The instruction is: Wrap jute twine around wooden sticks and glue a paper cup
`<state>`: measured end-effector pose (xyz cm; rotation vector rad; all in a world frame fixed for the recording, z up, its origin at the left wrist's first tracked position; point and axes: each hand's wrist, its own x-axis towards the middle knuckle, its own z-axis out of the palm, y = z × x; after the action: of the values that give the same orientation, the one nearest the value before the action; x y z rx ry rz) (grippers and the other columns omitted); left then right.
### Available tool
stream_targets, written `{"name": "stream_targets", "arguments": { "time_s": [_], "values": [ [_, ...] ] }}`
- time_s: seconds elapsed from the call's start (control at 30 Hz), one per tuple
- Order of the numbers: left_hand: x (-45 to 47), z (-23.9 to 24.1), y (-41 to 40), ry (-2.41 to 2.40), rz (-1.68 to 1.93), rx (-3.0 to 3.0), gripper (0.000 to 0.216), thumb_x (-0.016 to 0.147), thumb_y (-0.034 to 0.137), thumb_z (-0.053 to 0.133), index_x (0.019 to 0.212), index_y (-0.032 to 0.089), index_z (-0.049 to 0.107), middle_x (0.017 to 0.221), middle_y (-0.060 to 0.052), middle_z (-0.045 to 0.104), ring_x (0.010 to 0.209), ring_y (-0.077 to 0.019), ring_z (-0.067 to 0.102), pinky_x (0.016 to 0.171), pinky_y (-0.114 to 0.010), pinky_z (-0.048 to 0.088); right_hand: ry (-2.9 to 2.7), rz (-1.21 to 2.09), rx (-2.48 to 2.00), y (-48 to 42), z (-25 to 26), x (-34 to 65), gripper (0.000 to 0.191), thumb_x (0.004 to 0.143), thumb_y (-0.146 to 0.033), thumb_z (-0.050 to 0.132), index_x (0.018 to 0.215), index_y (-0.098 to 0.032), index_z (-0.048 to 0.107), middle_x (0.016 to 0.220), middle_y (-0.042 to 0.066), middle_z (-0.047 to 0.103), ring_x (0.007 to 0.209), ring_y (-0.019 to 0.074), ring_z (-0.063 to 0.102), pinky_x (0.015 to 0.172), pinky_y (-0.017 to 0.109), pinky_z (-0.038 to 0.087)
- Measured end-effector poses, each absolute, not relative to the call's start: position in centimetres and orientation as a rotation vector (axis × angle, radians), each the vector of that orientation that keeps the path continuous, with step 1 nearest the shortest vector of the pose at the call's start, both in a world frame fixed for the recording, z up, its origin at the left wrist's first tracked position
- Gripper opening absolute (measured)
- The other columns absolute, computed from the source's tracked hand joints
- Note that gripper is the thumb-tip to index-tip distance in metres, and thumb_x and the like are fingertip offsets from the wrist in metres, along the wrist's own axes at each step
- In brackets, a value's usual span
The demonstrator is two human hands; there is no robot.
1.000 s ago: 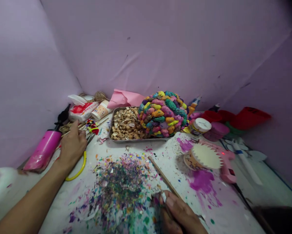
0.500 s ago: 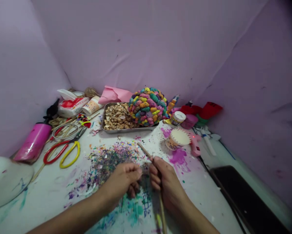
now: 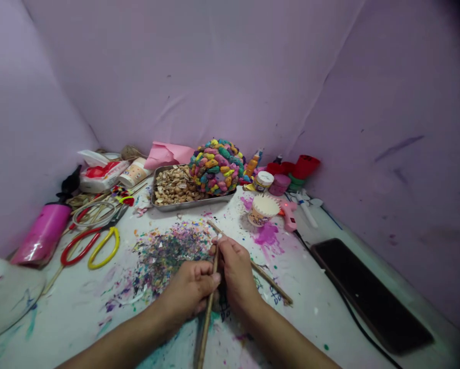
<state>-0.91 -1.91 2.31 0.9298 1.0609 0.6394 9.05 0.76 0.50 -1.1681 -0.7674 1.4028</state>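
My left hand (image 3: 189, 292) and my right hand (image 3: 233, 271) are closed side by side on a thin wooden stick (image 3: 207, 323) that runs from the near edge up between them. A second wooden stick (image 3: 270, 282) lies on the table, slanting from behind my right hand toward the right. Both hands rest over the paint-splattered white table (image 3: 322, 312), just in front of a pile of coloured confetti-like scraps (image 3: 164, 251).
At the back stand a metal tray of nut shells (image 3: 174, 187), a multicoloured shell ball (image 3: 214, 166), paint jars (image 3: 263, 180), a paper cup (image 3: 263, 210) and a pink glue gun (image 3: 289, 215). Red and yellow scissors (image 3: 91, 243) and a pink bottle (image 3: 41, 236) lie left. A black tablet (image 3: 368, 292) lies right.
My left hand came back from the scissors area at the left to the middle and joined my right hand on a stick. The view shifted right and pulled back.
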Motion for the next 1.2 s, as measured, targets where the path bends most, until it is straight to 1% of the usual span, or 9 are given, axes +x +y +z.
{"name": "stream_targets", "arguments": {
  "time_s": [0.13, 0.33, 0.43, 0.5, 0.57, 0.67, 0.83, 0.97, 1.2],
  "values": [
    [-1.0, 2.0, -2.0, 1.019, 0.646, 0.936, 0.034, 0.065, 0.045, 0.058, 0.056, 0.017, 0.04, 0.038, 0.007, 0.043, 0.027, -0.0008, 0.02, 0.031, -0.018, 0.009, -0.898, 1.397, -1.172, 0.7, 0.7, 9.5, 0.022, 0.073, -0.029, 0.053, 0.056, -0.015, 0.056, 0.048, -0.005, 0.049, 0.045, 0.0083, 0.039, 0.046, 0.02, 0.031],
    [-1.4, 0.3, -2.4, 1.017, 0.605, 1.028, 0.04, 0.063, 0.052, 0.058, 0.053, 0.018, 0.04, 0.036, 0.009, 0.033, 0.03, -0.0021, 0.019, 0.033, -0.018, 0.014, -0.894, 1.372, -1.254, 0.3, 1.2, 9.6, 0.024, 0.07, -0.027, 0.053, 0.049, -0.015, 0.053, 0.043, -0.005, 0.047, 0.041, 0.0077, 0.038, 0.042, 0.019, 0.03],
    [-1.4, -0.2, -2.6, 1.015, 0.621, 1.032, 0.041, 0.064, 0.054, 0.056, 0.055, 0.018, 0.04, 0.038, 0.008, 0.038, 0.031, -0.0025, 0.021, 0.034, -0.018, 0.017, -0.883, 1.465, -1.24, 0.3, 1.3, 9.9, 0.023, 0.067, -0.026, 0.059, 0.048, -0.014, 0.052, 0.043, -0.004, 0.049, 0.04, 0.0063, 0.038, 0.041, 0.019, 0.03],
    [-1.4, -0.2, -2.6, 1.006, 0.649, 1.008, 0.042, 0.064, 0.056, 0.054, 0.056, 0.018, 0.039, 0.039, 0.008, 0.04, 0.03, -0.0027, 0.022, 0.035, -0.019, 0.018, -0.875, 1.59, -1.155, 0.3, 1.0, 10.6, 0.018, 0.059, -0.025, 0.069, 0.058, -0.012, 0.057, 0.048, -0.002, 0.054, 0.043, 0.007, 0.043, 0.042, 0.018, 0.032],
    [-1.4, 0.0, -2.6, 1.004, 0.647, 1.016, 0.04, 0.066, 0.055, 0.053, 0.057, 0.018, 0.04, 0.039, 0.008, 0.039, 0.03, -0.0031, 0.022, 0.035, -0.019, 0.019, -0.835, 1.665, -1.078, 0.1, 0.5, 11.5, 0.029, 0.054, -0.026, 0.074, 0.075, -0.011, 0.062, 0.055, 0.0, 0.059, 0.047, 0.0088, 0.049, 0.043, 0.018, 0.035],
    [-1.4, 0.5, -2.6, 1.013, 0.583, 1.085, 0.035, 0.071, 0.051, 0.05, 0.061, 0.018, 0.043, 0.041, 0.008, 0.04, 0.032, -0.0039, 0.024, 0.036, -0.018, 0.02, -0.715, 1.626, -1.102, 0.0, -0.1, 12.6, 0.035, 0.056, -0.031, 0.073, 0.084, -0.011, 0.064, 0.062, 0.004, 0.063, 0.046, 0.0099, 0.051, 0.04, 0.019, 0.038],
    [-1.3, 0.8, -2.6, 1.106, 0.518, 1.183, 0.032, 0.071, 0.047, 0.049, 0.059, 0.018, 0.042, 0.043, 0.008, 0.038, 0.038, -0.006, 0.031, 0.039, -0.018, 0.025, -0.833, 1.661, -1.139, 0.1, -0.2, 13.2, 0.025, 0.059, -0.033, 0.071, 0.065, -0.009, 0.069, 0.047, 0.001, 0.056, 0.036, 0.006, 0.043, 0.033, 0.017, 0.035],
    [-1.2, 0.7, -2.5, 1.124, 0.489, 1.149, 0.032, 0.072, 0.047, 0.047, 0.059, 0.019, 0.041, 0.043, 0.008, 0.039, 0.037, -0.006, 0.03, 0.038, -0.018, 0.024, -0.895, 1.655, -1.17, 0.1, 0.0, 13.1, 0.025, 0.06, -0.033, 0.068, 0.065, -0.008, 0.07, 0.043, -0.001, 0.051, 0.033, 0.0044, 0.038, 0.031, 0.016, 0.032],
    [-1.1, 0.7, -2.5, 1.175, 0.477, 1.169, 0.031, 0.071, 0.045, 0.05, 0.057, 0.019, 0.039, 0.042, 0.01, 0.03, 0.039, -0.0057, 0.024, 0.038, -0.018, 0.021, -0.94, 1.538, -1.234, 0.1, 0.5, 13.4, 0.021, 0.068, -0.029, 0.061, 0.065, -0.01, 0.071, 0.041, -0.001, 0.05, 0.032, 0.0032, 0.031, 0.03, 0.015, 0.019]
  ]
}}
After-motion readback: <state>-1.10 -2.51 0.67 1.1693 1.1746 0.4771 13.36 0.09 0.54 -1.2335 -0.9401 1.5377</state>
